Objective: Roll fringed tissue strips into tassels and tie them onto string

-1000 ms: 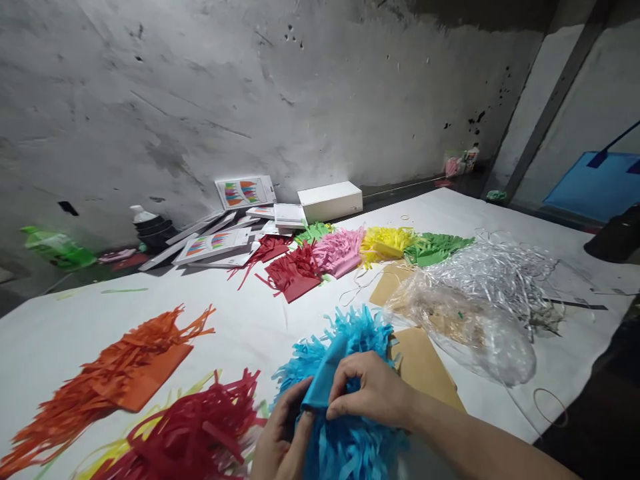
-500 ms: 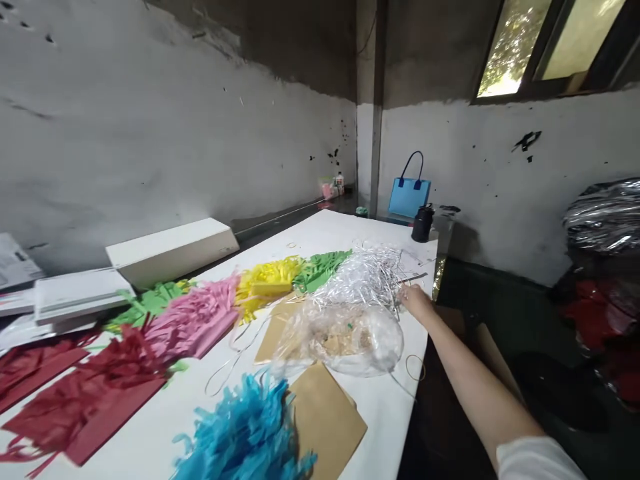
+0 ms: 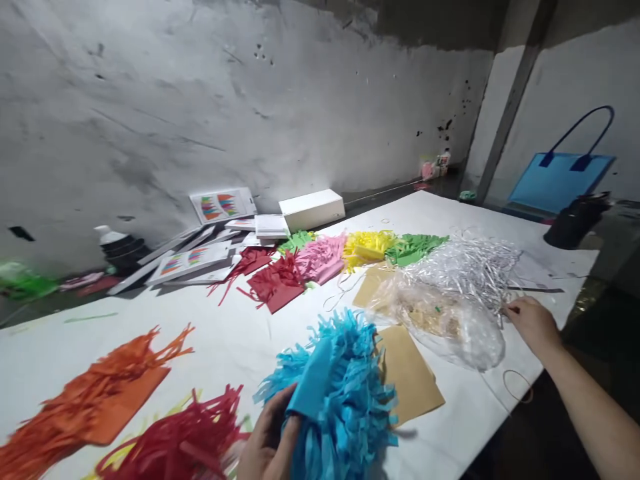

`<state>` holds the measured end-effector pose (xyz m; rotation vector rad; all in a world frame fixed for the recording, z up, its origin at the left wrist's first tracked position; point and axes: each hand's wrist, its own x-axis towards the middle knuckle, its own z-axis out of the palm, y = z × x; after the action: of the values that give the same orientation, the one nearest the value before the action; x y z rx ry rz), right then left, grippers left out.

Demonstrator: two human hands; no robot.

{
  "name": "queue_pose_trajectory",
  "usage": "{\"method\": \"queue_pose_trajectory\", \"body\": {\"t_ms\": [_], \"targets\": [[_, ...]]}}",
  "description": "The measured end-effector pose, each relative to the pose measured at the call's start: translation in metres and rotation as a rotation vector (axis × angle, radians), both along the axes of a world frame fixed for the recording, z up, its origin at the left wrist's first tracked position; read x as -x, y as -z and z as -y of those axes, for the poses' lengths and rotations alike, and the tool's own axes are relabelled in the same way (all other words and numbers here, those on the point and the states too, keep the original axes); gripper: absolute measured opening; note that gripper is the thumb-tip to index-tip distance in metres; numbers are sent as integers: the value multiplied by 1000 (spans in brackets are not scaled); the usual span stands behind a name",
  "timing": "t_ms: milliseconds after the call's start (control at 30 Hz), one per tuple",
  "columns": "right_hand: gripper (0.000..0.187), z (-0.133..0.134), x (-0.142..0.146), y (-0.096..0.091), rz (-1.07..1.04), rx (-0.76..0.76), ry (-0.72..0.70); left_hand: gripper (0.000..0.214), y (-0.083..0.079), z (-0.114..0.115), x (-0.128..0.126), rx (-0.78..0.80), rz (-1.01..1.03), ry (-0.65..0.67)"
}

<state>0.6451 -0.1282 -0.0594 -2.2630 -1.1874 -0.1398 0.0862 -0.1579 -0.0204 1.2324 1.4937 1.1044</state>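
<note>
Grasping blue fringed paper bundle (image 3: 343,393) in left hand (image 3: 267,440); cannot tell right hand (image 3: 536,325) grip; might tangle adjacent silver tinsel (image 3: 465,263) by tugging

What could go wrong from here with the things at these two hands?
The left-hand grip holds the blue fringed paper bundle; its thin strips might crease. The right-hand grip is at the edge of the loose silver tinsel strands, which may tangle. A pull could also drag the clear crinkled plastic bag beside them.
</note>
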Motion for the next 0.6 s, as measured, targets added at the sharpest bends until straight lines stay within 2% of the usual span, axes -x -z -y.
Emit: {"method": "queue_pose_trajectory", "body": {"t_ms": [67, 100, 167, 233, 267, 300, 333, 367, 400, 467, 600], "targets": [[32, 3, 20, -8, 40, -100, 47, 57, -1, 3, 1, -36, -13, 0], [35, 5, 40, -13, 64, -161, 43, 57, -1, 4, 0, -42, -19, 4], [35, 13, 99, -23, 104, -297, -77, 55, 2, 8, -2, -46, -22, 6], [27, 27, 178, -32, 109, -370, -368, 53, 3, 12, -7, -53, -8, -2], [20, 35, 220, -36, 66, -465, -610, 51, 4, 14, -10, -60, 3, -8], [17, 42, 259, -40, 37, -468, -866, 49, 4, 16, -13, -74, 18, -17], [26, 47, 295, -44, 34, -473, -1036, 47, 4, 17, -15, -86, 35, -19], [32, 51, 323, -48, 47, -489, -1129, 46, 5, 19, -17, -96, 51, -18], [25, 52, 344, -51, 37, -492, -1158, 44, 5, 20, -18, -107, 66, -16], [18, 50, 366, -55, -53, -477, -1176, 41, 7, 22, -17, -120, 74, -5], [11, 39, 360, -56, -293, -370, -1180, 38, 11, 26, -10, -118, 43, 22]]}}
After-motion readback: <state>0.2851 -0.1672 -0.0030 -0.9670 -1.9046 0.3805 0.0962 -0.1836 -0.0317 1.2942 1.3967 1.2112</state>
